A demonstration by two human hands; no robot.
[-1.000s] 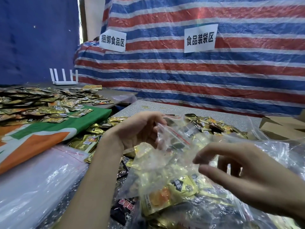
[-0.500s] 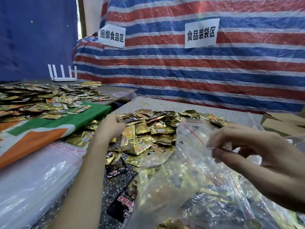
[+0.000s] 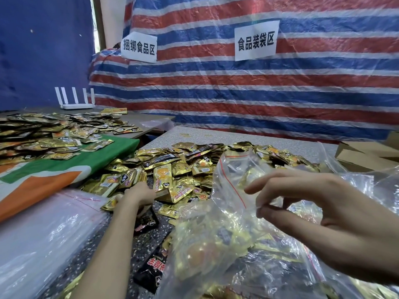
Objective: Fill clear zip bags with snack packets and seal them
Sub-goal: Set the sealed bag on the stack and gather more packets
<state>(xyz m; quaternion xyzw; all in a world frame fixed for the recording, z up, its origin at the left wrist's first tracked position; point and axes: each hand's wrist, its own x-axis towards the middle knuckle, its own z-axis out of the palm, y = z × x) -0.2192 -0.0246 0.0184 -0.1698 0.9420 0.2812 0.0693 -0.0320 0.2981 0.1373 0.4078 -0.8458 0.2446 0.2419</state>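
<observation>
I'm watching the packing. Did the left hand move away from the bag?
Yes. The left hand left the clear zip bag, which the right hand pinches, and went forward and left to the packet pile, nearer the green cloth.

Speckled table [image 3: 237, 138] under snack packets [image 3: 172, 169]

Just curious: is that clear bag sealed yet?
Open. The right hand pinches the rim of the bag, whose red-lined mouth gapes; packets sit inside.

I can't see the fingers of the left hand [image 3: 138, 196]; they're buried in the packet pile [image 3: 183, 169], so its grip is unclear. The clear zip bag [image 3: 226, 214] runs off the near edge, the cardboard box [image 3: 364, 157] off the right.
</observation>
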